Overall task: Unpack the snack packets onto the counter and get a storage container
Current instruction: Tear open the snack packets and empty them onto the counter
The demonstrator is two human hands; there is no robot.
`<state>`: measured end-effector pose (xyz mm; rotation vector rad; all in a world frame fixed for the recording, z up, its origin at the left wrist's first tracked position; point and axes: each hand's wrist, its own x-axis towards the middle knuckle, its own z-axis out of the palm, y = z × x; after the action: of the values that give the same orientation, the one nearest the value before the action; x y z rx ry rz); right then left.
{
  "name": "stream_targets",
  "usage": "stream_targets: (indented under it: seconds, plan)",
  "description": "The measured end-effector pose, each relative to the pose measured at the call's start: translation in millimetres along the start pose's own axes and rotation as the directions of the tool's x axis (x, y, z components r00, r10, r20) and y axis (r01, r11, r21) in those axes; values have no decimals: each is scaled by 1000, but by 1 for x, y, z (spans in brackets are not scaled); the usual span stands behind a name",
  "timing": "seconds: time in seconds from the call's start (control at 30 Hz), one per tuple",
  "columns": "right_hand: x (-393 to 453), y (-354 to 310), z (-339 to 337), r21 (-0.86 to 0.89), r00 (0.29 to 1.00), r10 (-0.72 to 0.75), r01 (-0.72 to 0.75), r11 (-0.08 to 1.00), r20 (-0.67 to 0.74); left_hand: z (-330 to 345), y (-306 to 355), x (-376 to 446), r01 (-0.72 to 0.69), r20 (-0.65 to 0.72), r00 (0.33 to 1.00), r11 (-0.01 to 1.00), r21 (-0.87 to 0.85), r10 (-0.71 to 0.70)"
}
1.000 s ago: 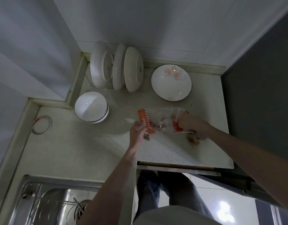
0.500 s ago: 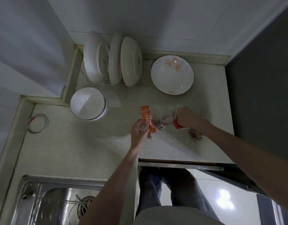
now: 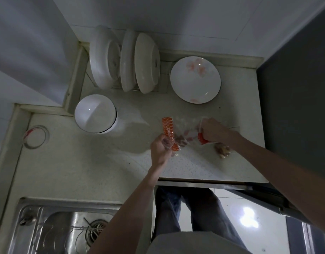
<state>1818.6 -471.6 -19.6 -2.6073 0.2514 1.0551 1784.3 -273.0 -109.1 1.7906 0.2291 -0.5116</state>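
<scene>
Here, left hand (image 3: 160,150) curled round the near end of an orange-banded snack packet (image 3: 168,132), gripping it. Right hand (image 3: 212,131) closed on the red-trimmed mouth of a clear plastic bag (image 3: 187,133), which lies on the worktop (image 3: 84,162) between the two hands. A few more snack pieces show through the film; count unclear. One small brownish snack packet (image 3: 222,152) lies on the worktop under the right wrist, just beside the bag.

Risks, as I judge them: the bag is limp, so pulling the packet against a bunched mouth could drag the whole bag along or tear the film; loose pieces could scatter toward the worktop's front edge, near the bag.

Containers: white bowl (image 3: 95,113) left of the bag, seems upside down. Flowered plate (image 3: 195,79) beyond the bag, nothing on it. Dish rack (image 3: 125,63) further back-left holds upright white dishes. No storage container seen yet.
</scene>
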Motion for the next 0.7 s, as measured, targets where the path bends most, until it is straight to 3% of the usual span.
stream_targets:
  seconds: [0.13, 0.37, 0.5, 0.53, 0.6, 0.63, 0.67, 0.7]
  plan:
    - [2, -2, 1, 17, 999, 1, -2, 1000, 45, 1, 1, -3, -38, -20, 999, 999, -13, 37]
    - [0, -7, 16, 101, 995, 16, -25, 995, 93, 6, 0, -11, -14, -83, 997, 980, -199, -2]
    - [1, -9, 31, 212, 999, 13, -22, 977, 44, 10, 0, -15, 8, -86, 996, 976, -216, -28]
    - [6, -5, 36, 314, 998, 42, -52, 948, 40, 9, -1, -14, 22, -75, 996, 976, -215, -39]
    - [4, -2, 42, 477, 986, 91, -148, 866, 140, 7, -1, -14, 42, -37, 998, 974, -221, -52]
    - [-1, 2, 46, 464, 980, 150, -195, 864, 132, 6, -1, -13, 46, -19, 998, 974, -221, -52]
    - [0, 3, 54, 233, 995, 14, -38, 972, 102, 5, 0, -12, 50, -5, 999, 975, -215, -52]
    - [-6, 0, 54, -126, 987, -28, 49, 991, 161, 4, 0, -10, 54, 1, 999, 978, -203, -54]
